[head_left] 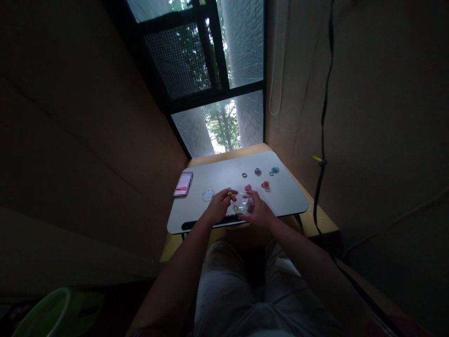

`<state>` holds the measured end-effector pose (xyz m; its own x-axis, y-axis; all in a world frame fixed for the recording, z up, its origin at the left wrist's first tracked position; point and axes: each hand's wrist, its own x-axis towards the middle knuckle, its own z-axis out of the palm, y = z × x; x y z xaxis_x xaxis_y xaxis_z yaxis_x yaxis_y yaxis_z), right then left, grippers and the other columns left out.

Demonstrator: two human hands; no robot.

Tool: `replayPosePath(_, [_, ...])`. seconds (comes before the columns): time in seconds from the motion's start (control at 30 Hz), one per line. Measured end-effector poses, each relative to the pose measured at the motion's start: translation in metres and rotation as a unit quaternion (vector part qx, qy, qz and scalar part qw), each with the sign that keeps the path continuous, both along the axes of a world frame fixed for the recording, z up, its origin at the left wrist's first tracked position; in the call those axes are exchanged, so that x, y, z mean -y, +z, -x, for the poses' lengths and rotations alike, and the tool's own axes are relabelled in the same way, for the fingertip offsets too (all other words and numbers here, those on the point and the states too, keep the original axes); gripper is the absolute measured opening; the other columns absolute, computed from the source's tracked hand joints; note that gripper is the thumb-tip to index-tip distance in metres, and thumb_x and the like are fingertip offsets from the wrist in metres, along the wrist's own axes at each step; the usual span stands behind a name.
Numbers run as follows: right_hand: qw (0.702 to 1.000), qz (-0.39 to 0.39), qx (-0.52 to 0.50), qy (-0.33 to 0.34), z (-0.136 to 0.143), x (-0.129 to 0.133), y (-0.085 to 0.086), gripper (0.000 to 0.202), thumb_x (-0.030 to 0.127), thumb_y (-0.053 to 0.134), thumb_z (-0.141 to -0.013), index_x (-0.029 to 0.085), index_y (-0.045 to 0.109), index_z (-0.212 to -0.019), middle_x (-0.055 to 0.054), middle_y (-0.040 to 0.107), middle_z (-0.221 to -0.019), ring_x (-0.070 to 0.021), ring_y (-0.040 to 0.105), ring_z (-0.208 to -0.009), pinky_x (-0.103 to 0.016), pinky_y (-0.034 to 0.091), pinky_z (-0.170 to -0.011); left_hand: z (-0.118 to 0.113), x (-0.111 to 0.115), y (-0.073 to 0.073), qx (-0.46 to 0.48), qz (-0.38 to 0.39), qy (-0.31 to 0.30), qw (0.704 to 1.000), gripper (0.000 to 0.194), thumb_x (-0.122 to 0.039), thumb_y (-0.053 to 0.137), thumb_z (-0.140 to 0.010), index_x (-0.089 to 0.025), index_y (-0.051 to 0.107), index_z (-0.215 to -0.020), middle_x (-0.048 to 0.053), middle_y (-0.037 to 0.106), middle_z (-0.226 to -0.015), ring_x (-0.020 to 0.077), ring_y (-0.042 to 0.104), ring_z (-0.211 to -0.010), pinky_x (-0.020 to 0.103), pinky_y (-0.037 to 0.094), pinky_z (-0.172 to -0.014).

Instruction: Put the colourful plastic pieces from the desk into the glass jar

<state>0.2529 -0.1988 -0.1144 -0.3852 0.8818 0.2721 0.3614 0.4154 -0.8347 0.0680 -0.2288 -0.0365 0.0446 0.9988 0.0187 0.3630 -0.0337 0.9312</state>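
Here, the head view: a small white table (196, 211) sits at the lower middle of the frame, below the window (224, 119); both hands meet near its lower edge.
Clear container: the round, see-through container (242, 202) is just right of the frame's centre line, low in the picture; it lies between the hands; being round, it shows no long axis, and I cannot tell how far it tilts.
Right hand: the right hand (260, 210) grasps the container, fingers and thumb curled about its right side; it is the nearer hand.
Left hand: the left hand (220, 206) pinches a small yellow piece (230, 195) between thumb and fingers, at the container's left.
Turning relation: the yellow piece is just beside the container's upper-left rim; whether it touches or overhangs that rim is unclear.
Coloured bundles: pink (248, 187) and red (265, 185) lie nearest, above and right of the container; purple (258, 172) and teal (275, 170) lie higher towards the table's upper right.
Clear disc: a pale round disc (208, 194) lies left of the left hand.
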Motion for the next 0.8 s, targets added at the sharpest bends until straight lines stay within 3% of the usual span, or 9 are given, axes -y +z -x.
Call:
replayPosePath(0.3, [1.000, 0.001, -0.012, 0.007, 0.001, 0.000, 0.001, 0.089, 0.037, 0.087, -0.055, 0.022, 0.036, -0.127, -0.003, 0.064, -0.096, -0.0116, 0.054, -0.060, -0.028, 0.046, -0.061, -0.001, -0.001, 0.000, -0.043, -0.037, -0.003, 0.998, 0.033, -0.041, 0.047, -0.087, -0.016, 0.063, -0.103, 0.001, 0.067, -0.077, 0.0112, 0.045, -0.058, 0.024, 0.036, -0.056])
replayPosePath(0.47, [1.000, 0.007, 0.003, -0.002, 0.001, 0.001, 0.003, 0.089, 0.037, 0.086, -0.056, 0.022, 0.037, -0.127, 0.001, 0.063, -0.083, -0.0120, 0.054, -0.058, -0.028, 0.046, -0.060, -0.002, 0.000, 0.001, -0.102, -0.057, 0.015, 0.993, 0.031, -0.043, 0.048, -0.088, -0.017, 0.062, -0.081, 0.000, 0.066, -0.071, 0.0117, 0.046, -0.058, 0.025, 0.036, -0.058])
replayPosePath(0.8, [1.000, 0.009, -0.007, 0.009, 0.001, 0.000, 0.003, 0.089, 0.037, 0.086, -0.055, 0.022, 0.036, -0.128, -0.004, 0.065, -0.097, -0.0117, 0.055, -0.061, -0.028, 0.047, -0.061, -0.006, 0.004, 0.010, -0.130, -0.049, 0.006, 0.990, 0.030, -0.041, 0.048, -0.088, -0.017, 0.060, -0.074, -0.001, 0.064, -0.068, 0.0111, 0.046, -0.056, 0.025, 0.035, -0.058])
